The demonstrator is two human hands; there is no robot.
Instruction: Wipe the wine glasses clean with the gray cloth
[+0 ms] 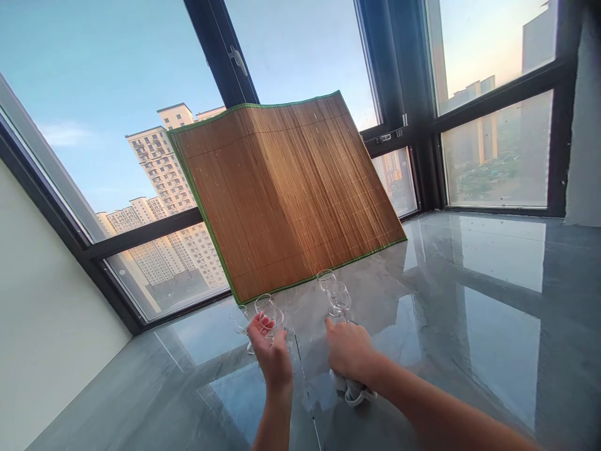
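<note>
The left hand (pixel 271 351) is closed around a small stemmed glass (pixel 272 318), the fingers wrapped at the bowl, so its grip is clamped on this glass. The right hand (pixel 350 351) presses down on a white cloth (pixel 353 391) that lies crumpled on the polished grey stone sill (pixel 469 351); the fingers are curled over the cloth, holding it against the surface. Just in front of the right hand stand two more stemmed glasses (pixel 335 294), one behind the other, and another glass (pixel 238 319) stands just left of the held one, with one more rim (pixel 263 302) showing behind it. A bamboo mat (pixel 286 194) with green edging leans against the window (pixel 117 125) behind them, and its lower edge is near the glasses.

In my judgement the held glass is light, stiff and very fragile; the thin stem and the rim are the weak places. The glass looks smooth and probably slippery, more so if it is wet, and the stone below is hard, so a fall would break it. It seems safest to take it at the bowl with fingers all around, or low on the stem near the foot, with gentle pressure and no squeezing at the rim. The cloth is soft and gives friction
</note>
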